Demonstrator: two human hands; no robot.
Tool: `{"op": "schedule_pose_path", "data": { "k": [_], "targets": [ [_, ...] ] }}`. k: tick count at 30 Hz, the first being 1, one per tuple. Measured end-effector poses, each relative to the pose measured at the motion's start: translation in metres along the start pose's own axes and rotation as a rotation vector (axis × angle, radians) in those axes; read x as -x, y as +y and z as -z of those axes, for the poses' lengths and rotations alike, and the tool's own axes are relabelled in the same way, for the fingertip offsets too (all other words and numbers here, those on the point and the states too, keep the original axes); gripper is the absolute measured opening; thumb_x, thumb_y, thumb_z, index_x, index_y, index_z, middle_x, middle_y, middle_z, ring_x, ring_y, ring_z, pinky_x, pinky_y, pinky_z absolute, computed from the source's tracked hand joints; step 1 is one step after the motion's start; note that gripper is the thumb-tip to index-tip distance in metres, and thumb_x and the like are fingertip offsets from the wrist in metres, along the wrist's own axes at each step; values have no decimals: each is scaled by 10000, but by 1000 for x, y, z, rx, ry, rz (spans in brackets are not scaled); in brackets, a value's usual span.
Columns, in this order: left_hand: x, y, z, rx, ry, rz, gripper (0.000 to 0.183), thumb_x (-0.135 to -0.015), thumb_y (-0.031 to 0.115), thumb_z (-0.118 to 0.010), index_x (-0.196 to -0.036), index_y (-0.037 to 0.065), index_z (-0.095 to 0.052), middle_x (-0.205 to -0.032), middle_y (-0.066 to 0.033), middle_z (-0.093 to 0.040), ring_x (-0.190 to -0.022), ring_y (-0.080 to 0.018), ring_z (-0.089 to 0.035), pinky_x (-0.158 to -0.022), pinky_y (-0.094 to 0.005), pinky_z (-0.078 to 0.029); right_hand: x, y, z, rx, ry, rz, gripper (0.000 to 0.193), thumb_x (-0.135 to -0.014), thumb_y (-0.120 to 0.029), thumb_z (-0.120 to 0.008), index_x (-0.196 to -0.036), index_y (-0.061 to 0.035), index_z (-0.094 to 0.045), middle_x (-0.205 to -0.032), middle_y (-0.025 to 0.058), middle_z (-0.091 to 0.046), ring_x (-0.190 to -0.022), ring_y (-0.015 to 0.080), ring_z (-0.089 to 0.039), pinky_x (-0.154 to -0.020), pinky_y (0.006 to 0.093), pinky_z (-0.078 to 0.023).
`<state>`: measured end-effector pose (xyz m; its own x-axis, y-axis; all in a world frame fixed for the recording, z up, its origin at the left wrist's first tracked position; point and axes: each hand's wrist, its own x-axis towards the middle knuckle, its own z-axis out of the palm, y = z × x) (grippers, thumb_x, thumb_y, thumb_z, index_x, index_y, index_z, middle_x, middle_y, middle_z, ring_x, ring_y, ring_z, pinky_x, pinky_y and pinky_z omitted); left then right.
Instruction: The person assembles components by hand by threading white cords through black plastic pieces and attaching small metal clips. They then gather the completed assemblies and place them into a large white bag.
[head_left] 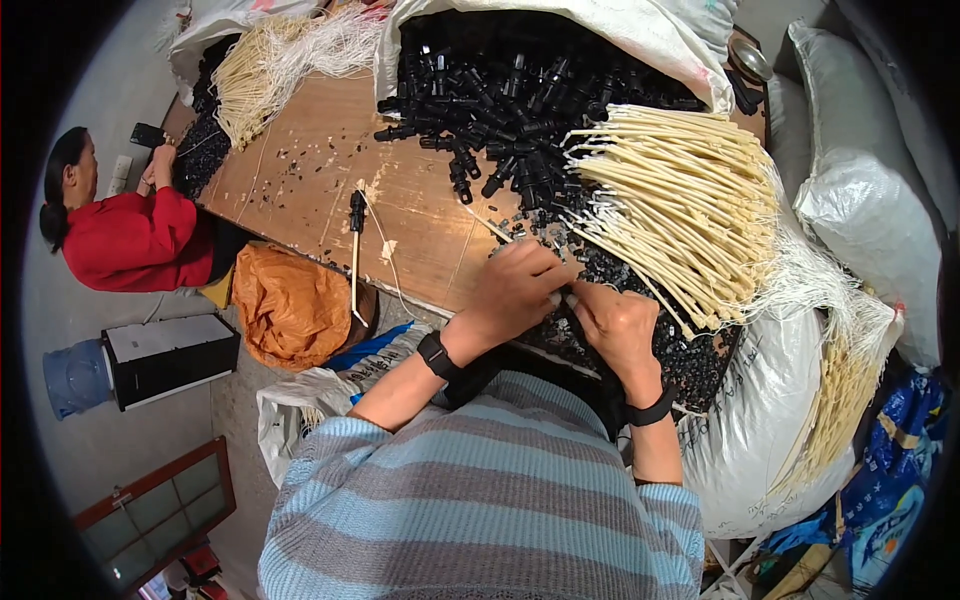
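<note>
My left hand (520,285) is closed, with a thin cream stick (490,223) coming out past its far side toward the upper left. Its fingertips meet those of my right hand (615,320), which is closed in a pinch too. What lies between the fingertips is too small and covered to make out. Small black and metallic bits (615,268) are scattered under and beyond both hands. A large bundle of cream sticks with white strings (690,205) lies beside my right hand. Farther left, a black plastic fitting (357,208) with a cream stick in it rests on the wooden table (290,205).
A white sack (690,60) spills black plastic fittings (500,110) at the back. Full white sacks (865,190) stand at the right. An orange bag (285,300) is by the table's left edge. A person in red (135,235) works at the far left.
</note>
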<state>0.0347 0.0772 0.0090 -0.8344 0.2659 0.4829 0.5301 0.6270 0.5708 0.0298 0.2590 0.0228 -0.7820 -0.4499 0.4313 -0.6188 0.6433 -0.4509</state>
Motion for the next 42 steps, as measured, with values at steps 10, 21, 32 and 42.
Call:
{"op": "schedule_pose_path", "data": {
  "k": [10, 21, 32, 42],
  "targets": [
    [5, 6, -2, 155, 46, 264, 211, -641, -19, -649, -830, 71, -619, -708, -76, -581, -627, -254, -589, -539, -336, -462, 0, -8, 1, -49, -67, -57, 188, -691, -93, -740, -867, -86, -676, -627, 90, -623, -545, 270, -618, -488, 357, -456],
    [0, 0, -6, 429, 172, 406, 132, -622, -43, -648, -708, 57, -633, -781, -30, -622, -764, -218, -541, -711, -299, -443, 0, -5, 2, -38, 60, -104, 121, -709, -106, -758, -745, -86, -645, -589, 72, -577, -474, 265, -562, -432, 352, -405],
    [-8, -8, 18, 197, -169, 101, 429, -640, 18, -686, -1061, 94, -664, -904, -112, -682, -751, -273, -668, -625, -325, -523, -4, -1, 17, -296, 131, -125, 174, -751, -51, -726, -925, -52, -723, -659, 85, -640, -520, 215, -590, -494, 303, -448],
    [-7, 7, 26, -117, -91, 39, 252, -615, 77, -717, -851, 108, -635, -681, -51, -592, -620, -255, -624, -528, -364, -482, -9, -6, 5, -551, -209, -614, 183, -763, -84, -767, -925, -19, -712, -596, -46, -498, -527, 64, -410, -481, 234, -320]
  ]
}}
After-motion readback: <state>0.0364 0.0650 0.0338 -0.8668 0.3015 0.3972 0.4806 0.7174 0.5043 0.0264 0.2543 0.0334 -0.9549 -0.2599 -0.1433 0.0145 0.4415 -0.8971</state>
